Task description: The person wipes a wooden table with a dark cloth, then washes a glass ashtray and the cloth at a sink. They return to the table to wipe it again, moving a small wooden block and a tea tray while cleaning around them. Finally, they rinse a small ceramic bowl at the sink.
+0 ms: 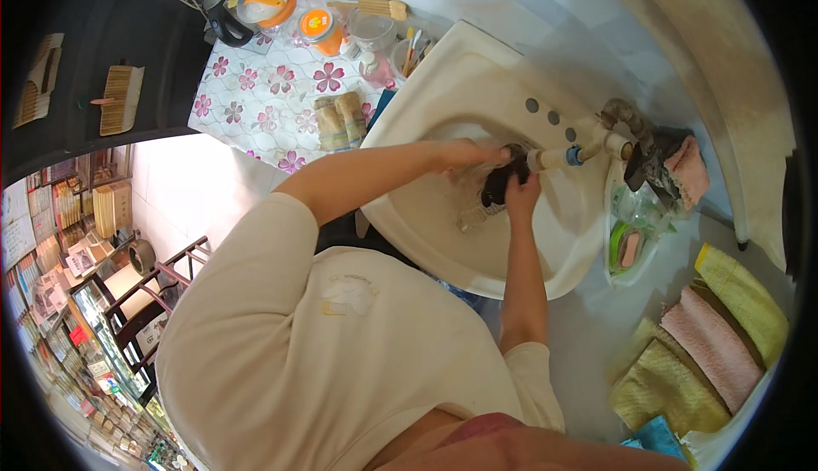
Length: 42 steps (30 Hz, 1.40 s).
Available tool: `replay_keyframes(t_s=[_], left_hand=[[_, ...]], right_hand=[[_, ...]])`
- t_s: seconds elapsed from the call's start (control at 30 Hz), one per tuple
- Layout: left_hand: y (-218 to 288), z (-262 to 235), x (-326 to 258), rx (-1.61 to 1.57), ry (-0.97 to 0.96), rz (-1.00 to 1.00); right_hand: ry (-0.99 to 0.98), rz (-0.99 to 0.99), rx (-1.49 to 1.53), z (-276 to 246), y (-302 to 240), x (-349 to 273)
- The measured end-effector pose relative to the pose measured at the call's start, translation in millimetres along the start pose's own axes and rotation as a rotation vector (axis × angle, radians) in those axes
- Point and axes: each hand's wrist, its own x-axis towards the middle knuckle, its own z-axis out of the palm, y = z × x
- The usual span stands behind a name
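Both of my hands are in a cream wash basin (423,254), at the mouth of a pale tap (554,158) with a blue ring. My right hand (522,190) is closed round a dark, nearly black object (495,188); its exact kind cannot be made out. From the left, my left hand (470,154) reaches to the upper side of this object, its fingers smeared by motion and partly hidden. Running water shows around the object and in the bowl below it.
Left of the basin, a flower-patterned table (256,100) carries a kettle (226,15), an orange-lidded jar (320,31), a clear container (372,31) and a folded cloth (340,121). A soap tray (632,254) sits right of the basin. Towels (711,347) hang at the lower right.
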Motion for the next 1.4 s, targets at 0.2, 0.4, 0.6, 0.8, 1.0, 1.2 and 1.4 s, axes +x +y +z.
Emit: replay_keyframes(t_s=[0.2,0.4,0.6,0.8,1.0,1.2,1.4], left_hand=[[-27,11,17,0.484,0.242,0.223],[-25,15,20,0.511,0.346,0.302],[-27,19,17,0.521,0.399,0.257],[-46,23,20,0.439,0.433,0.407],[-55,36,8,0.301,0.445,0.635],[-12,12,-12,-0.145,-0.099,0.021],[-32,27,14,0.028,0.217,0.203]], right_hand=[[-0.109,-0.222,-0.341,-6,39,-1],[-0.132,-0.163,-0.168,3,-26,6],[0.027,-0.26,-0.249,-2,33,3],[-0.051,-0.144,-0.099,-1,-13,11],[0.296,0.296,-0.025,8,0,3],[0.03,0.151,0.064,-5,-4,-2],[0.063,-0.151,-0.283,-5,25,2]])
